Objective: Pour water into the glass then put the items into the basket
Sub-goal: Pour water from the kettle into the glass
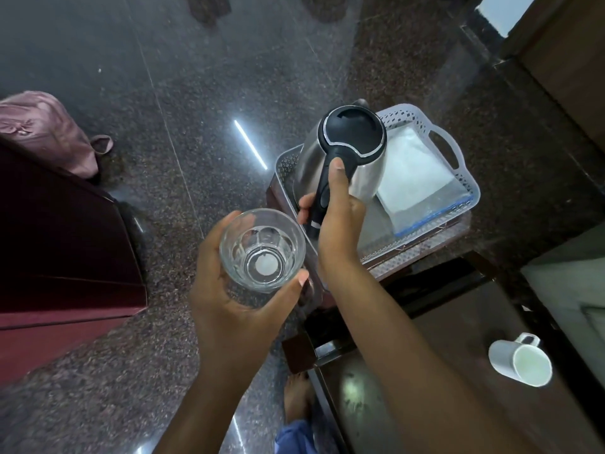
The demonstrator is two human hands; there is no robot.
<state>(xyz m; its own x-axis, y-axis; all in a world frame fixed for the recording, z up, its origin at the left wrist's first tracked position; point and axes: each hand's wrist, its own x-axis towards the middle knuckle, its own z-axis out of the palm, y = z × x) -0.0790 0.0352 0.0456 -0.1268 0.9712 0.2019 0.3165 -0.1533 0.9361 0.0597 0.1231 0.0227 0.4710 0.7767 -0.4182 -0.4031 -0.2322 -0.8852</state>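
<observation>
The glass (263, 250) is being held by the left hand (229, 290), its fingers and thumb curled around the side, to the left of the basket (458, 165). The kettle (343, 155) is being gripped by the right hand (337, 221), fingers wrapped around the black handle and thumb pressed on top, over the basket. A white bag (415, 178) is lying inside the basket. A white mug (520, 360) is lying on its side on the dark table (425, 371)
</observation>
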